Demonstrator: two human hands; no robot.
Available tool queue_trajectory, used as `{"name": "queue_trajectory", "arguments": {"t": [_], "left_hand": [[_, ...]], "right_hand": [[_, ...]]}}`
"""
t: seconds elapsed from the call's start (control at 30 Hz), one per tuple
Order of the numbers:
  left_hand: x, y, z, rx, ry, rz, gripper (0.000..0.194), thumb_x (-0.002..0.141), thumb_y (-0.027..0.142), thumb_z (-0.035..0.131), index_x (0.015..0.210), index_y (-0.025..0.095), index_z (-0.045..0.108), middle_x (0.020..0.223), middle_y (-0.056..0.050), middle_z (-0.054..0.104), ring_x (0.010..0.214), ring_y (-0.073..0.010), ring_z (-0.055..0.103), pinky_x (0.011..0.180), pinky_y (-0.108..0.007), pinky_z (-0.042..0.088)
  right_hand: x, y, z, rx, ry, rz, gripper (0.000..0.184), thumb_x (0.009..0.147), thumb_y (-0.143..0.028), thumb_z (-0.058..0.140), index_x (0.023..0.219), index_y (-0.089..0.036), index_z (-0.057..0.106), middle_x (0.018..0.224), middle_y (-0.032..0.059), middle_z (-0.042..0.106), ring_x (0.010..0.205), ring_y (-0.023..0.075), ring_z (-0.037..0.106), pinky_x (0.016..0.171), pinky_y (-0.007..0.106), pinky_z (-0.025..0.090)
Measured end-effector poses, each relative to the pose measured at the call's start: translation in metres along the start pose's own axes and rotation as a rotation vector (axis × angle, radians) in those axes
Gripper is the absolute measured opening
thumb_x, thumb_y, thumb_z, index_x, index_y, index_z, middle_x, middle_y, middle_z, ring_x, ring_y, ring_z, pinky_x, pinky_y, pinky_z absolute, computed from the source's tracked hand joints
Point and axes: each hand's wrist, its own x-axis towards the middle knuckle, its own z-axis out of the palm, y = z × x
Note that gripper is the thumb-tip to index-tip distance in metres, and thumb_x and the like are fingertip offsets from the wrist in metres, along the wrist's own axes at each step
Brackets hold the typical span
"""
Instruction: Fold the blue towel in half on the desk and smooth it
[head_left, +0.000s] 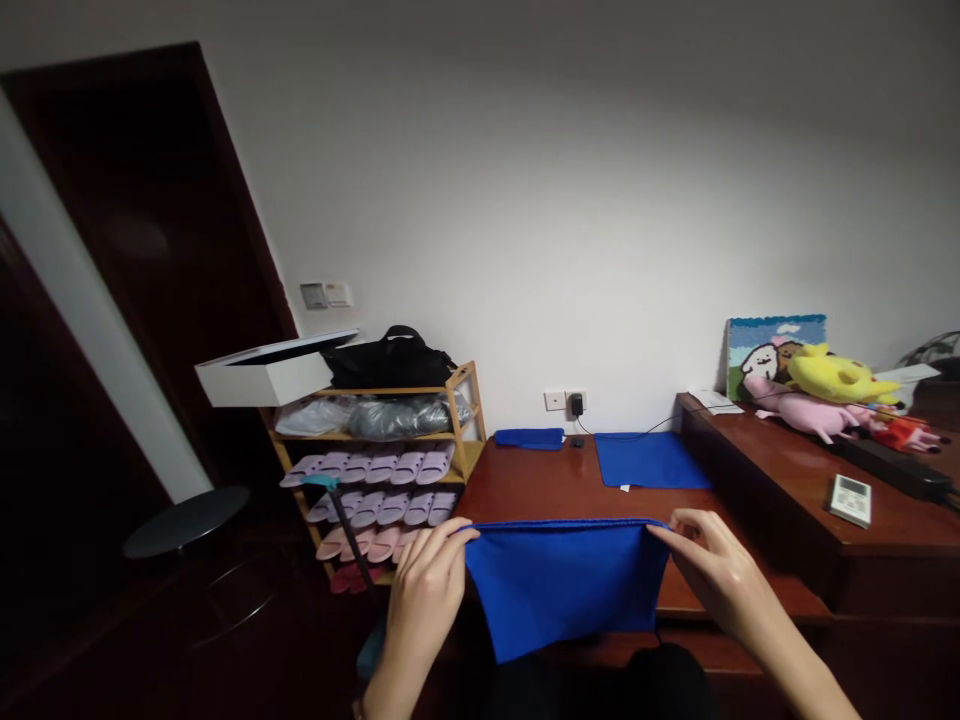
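Observation:
A blue cloth (pixel 570 585) hangs stretched between my two hands, above the front edge of the reddish-brown wooden table (pixel 525 490). My left hand (pixel 435 565) pinches its upper left corner, and my right hand (pixel 709 550) pinches the upper right one. The top edge is drawn nearly straight, while the lower part hangs loose. On the table behind lies a flat blue cloth (pixel 651 460) with a small white tag. Farther left, a folded blue cloth (pixel 529 438) rests against the wall.
To the left stands a wooden shoe rack (pixel 466 400) with several slippers, a black bag (pixel 394 360) and a white box (pixel 262 380). A round stool (pixel 187 520) is beside it. The raised surface at right holds plush toys (pixel 840 378) and a small white device (pixel 850 500).

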Motion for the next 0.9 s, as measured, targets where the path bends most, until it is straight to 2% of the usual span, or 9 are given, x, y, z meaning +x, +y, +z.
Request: {"name": "queue_trajectory", "arguments": {"t": [0.17,0.43,0.57,0.63,0.7,0.8,0.9], "left_hand": [[-0.005,-0.001,0.006,-0.024,-0.003,-0.101,0.033,0.098,0.018,0.042,0.097,0.027,0.073,0.113,0.000,0.076,0.097,-0.0208,0.073,0.080,-0.030,0.056],[-0.005,-0.011,0.021,-0.073,0.019,-0.040,0.030,0.095,0.017,0.049,0.087,0.026,0.076,0.097,-0.002,0.077,0.094,-0.0226,0.069,0.090,-0.036,0.052],[-0.003,-0.003,0.028,-0.224,0.020,-0.074,0.028,0.095,0.018,0.051,0.083,0.026,0.075,0.092,-0.003,0.076,0.092,-0.0210,0.069,0.090,-0.034,0.052],[-0.002,0.013,0.031,-0.369,-0.050,-0.102,0.028,0.094,0.017,0.051,0.082,0.025,0.075,0.089,-0.002,0.074,0.087,-0.0190,0.069,0.083,-0.029,0.053],[-0.002,0.038,0.034,-0.537,-0.177,-0.145,0.027,0.093,0.015,0.053,0.082,0.025,0.075,0.088,-0.002,0.074,0.084,-0.0173,0.070,0.079,-0.026,0.054],[0.000,0.085,0.040,-0.763,-0.409,-0.200,0.029,0.090,0.009,0.057,0.084,0.026,0.079,0.090,-0.001,0.075,0.086,-0.0153,0.070,0.081,-0.023,0.053],[0.005,0.129,0.054,-0.932,-0.617,-0.191,0.032,0.085,0.006,0.062,0.087,0.030,0.083,0.096,0.002,0.076,0.089,-0.0134,0.071,0.086,-0.021,0.051]], "right_hand": [[-0.007,-0.001,0.001,0.007,-0.076,-0.004,0.046,0.096,-0.016,0.052,0.135,-0.038,0.063,0.106,0.0087,0.065,0.089,0.0198,0.065,0.072,0.031,0.059],[-0.012,0.000,0.000,0.048,-0.176,0.018,0.033,0.099,-0.017,0.051,0.123,-0.030,0.068,0.108,0.0077,0.060,0.083,0.0115,0.065,0.072,0.020,0.056],[-0.013,0.012,0.004,-0.075,-0.176,0.065,0.031,0.101,-0.020,0.045,0.119,-0.027,0.070,0.114,0.0091,0.060,0.082,0.0112,0.066,0.068,0.019,0.055],[-0.016,0.025,0.005,-0.175,-0.144,0.138,0.032,0.102,-0.024,0.042,0.116,-0.027,0.071,0.115,0.0093,0.061,0.082,0.0125,0.068,0.065,0.019,0.055],[-0.021,0.041,0.001,-0.283,-0.089,0.215,0.032,0.102,-0.027,0.041,0.115,-0.027,0.071,0.117,0.0093,0.062,0.082,0.0144,0.069,0.062,0.021,0.056],[-0.032,0.071,-0.013,-0.425,-0.003,0.328,0.032,0.100,-0.031,0.043,0.119,-0.028,0.069,0.121,0.0111,0.062,0.083,0.0181,0.071,0.059,0.024,0.055],[-0.036,0.104,-0.026,-0.535,0.069,0.445,0.031,0.098,-0.034,0.046,0.119,-0.028,0.069,0.122,0.0129,0.062,0.085,0.0207,0.070,0.055,0.027,0.053]]}}
